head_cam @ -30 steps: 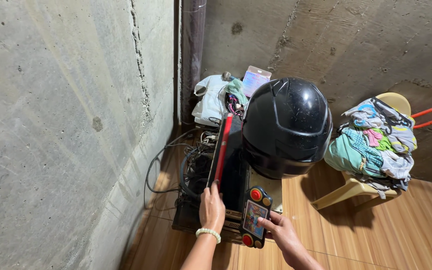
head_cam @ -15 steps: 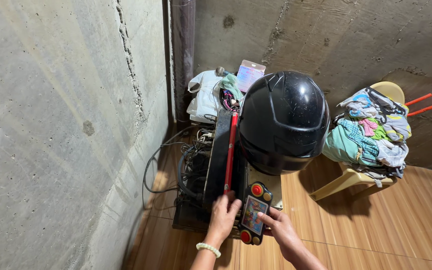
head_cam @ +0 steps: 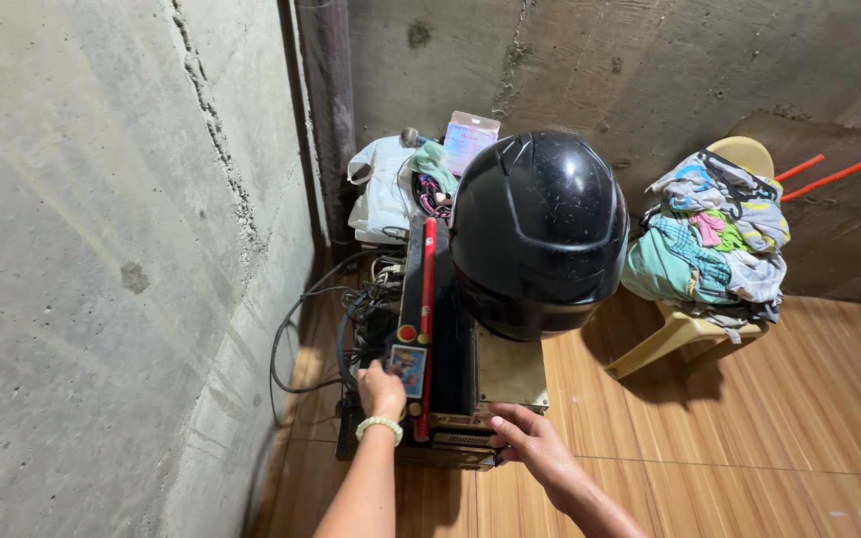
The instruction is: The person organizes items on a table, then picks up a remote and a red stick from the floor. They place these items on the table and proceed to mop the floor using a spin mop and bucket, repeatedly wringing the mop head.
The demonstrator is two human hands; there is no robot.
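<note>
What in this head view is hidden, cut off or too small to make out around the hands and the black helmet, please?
- Head view: the left hand covers the lower part of the long black and red device; its grip is unclear.
- The right hand fingertips rest at the metal box edge; what they touch is hidden.
- The black helmet hides the box top behind it.
- Both forearms are cut off by the bottom edge.
- The cables ends are lost in a dark tangle.

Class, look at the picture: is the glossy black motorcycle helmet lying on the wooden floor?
No, the glossy black motorcycle helmet sits on top of the dark stacked equipment box, well above the brown wooden plank floor.
</note>
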